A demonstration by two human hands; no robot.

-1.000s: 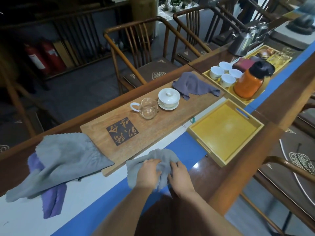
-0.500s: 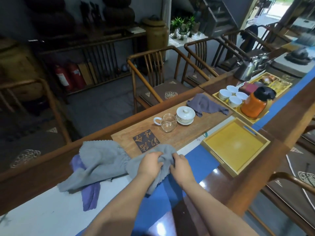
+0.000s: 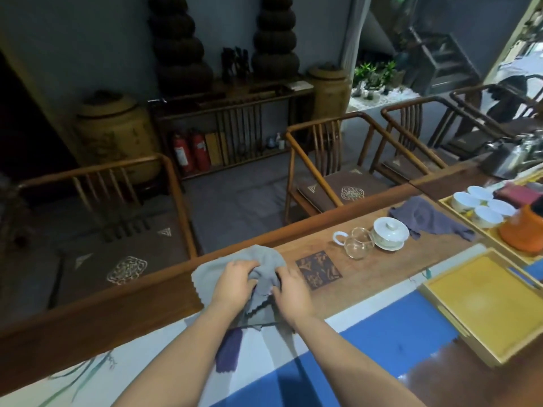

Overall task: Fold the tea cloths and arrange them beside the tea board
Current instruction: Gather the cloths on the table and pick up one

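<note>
Task at early stage: both hands, left hand (image 3: pixel 235 282) and right hand (image 3: pixel 292 292), fingers pinching a bunched grey cloth (image 3: pixel 258 264); purple cloth (image 3: pixel 229 349) and dark cloth (image 3: pixel 426 220) lie unfolded.

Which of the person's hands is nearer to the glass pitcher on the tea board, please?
The right hand. It grips the grey cloth just short of the glass pitcher, with only the dark carved square between them. The left hand holds the same cloth farther away.
</note>
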